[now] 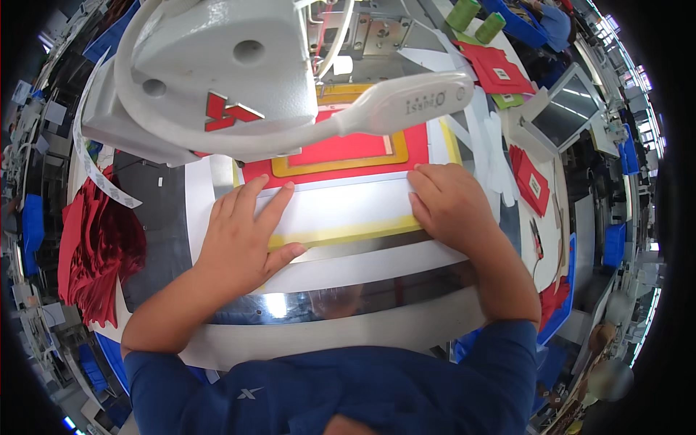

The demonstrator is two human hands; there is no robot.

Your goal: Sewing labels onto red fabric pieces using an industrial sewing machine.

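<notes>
A piece of red fabric [418, 145] lies under the sewing machine head [192, 65], with a yellow rectangular frame [341, 165] on top of it. In front of the fabric is a white flat panel [348, 206] with yellow strips along its borders. My left hand [243, 228] rests on the left part of the panel, fingers spread and the tips near the fabric's front edge. At the fabric's front right corner, my right hand [451, 206] has its fingers bent and closed on the edge, thumb close to the index finger. The contact under these fingertips is hidden.
A white gooseneck lamp [406, 104] arches low over the work. Gathered red fabric pieces [101, 250] hang at the left. On the right are red pieces [529, 181], small snips [536, 239] and a screen [569, 105]. Green thread spools [462, 13] stand behind.
</notes>
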